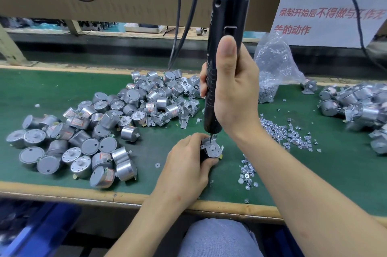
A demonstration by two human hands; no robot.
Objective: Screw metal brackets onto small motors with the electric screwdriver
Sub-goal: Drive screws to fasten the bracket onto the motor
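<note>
A green-topped bench (pixel 41 93) with a pale wooden front edge carried a heap of silver motors (pixel 88 137) at the left. Loose brackets (pixel 186 110) lay near the centre, scattered screws (pixel 280 131) right of centre, a clear bag (pixel 272 64) behind them, and bracketed motors (pixel 356 108) at the right edge.

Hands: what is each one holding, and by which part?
The right hand grips the electric screwdriver around its lower body; the left hand holds the motor by its sides.
</note>
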